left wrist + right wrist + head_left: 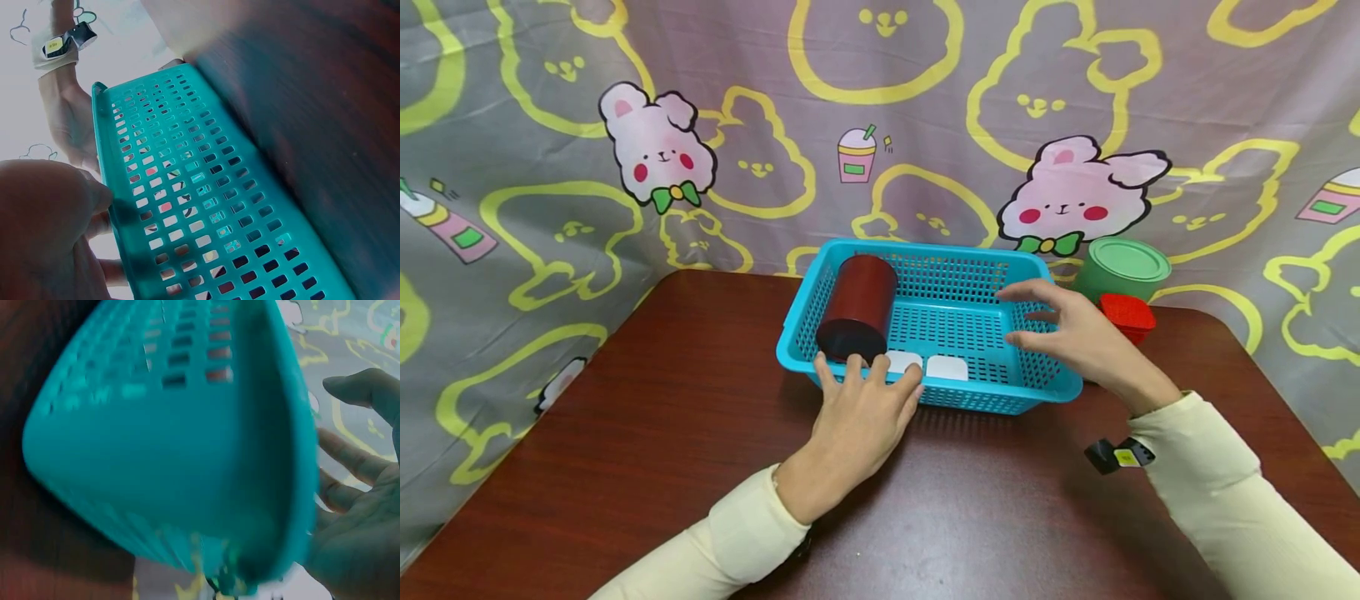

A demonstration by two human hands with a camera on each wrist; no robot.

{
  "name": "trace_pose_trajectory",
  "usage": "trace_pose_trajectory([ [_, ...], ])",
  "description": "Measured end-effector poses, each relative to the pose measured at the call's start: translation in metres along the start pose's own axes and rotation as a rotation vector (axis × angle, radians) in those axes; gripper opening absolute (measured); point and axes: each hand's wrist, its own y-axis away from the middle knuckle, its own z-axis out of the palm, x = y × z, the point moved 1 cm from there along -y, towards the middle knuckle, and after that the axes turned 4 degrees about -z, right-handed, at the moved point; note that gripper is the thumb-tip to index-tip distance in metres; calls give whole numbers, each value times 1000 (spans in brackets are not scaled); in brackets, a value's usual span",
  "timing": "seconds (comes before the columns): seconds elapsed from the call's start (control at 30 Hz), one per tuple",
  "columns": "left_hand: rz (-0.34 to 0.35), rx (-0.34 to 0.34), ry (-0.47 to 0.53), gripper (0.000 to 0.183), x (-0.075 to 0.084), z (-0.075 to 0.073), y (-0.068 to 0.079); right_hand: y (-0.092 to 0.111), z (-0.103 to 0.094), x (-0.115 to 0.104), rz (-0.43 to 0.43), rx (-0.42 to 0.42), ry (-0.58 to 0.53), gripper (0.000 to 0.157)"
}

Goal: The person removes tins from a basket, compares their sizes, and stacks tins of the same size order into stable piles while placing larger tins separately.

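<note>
A blue plastic basket with slotted walls sits on the table. My left hand grips its front rim, fingers hooked over the edge; in the left wrist view the thumb lies at the rim. Inside, a dark red cylinder lies along the left side, and two white flat-topped pieces are by the front wall. Over the basket's right end hovers my right hand, fingers spread and curved with nothing between them. The right wrist view shows that hand beyond the basket's rim.
Behind my right hand stands a green lidded canister, with a small red container in front of it. A curtain with printed rabbits hangs behind the brown table.
</note>
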Motion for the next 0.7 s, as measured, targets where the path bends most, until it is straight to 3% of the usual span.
trace_pose_trajectory([
  [0.3, -4, -13, -14, 23, 0, 0, 1, -18, 24, -5, 13, -85, -53, 53],
  [0.7, 0, -13, -19, 24, 0, -2, 1, -33, 46, -4, -34, -124, -59, 48],
])
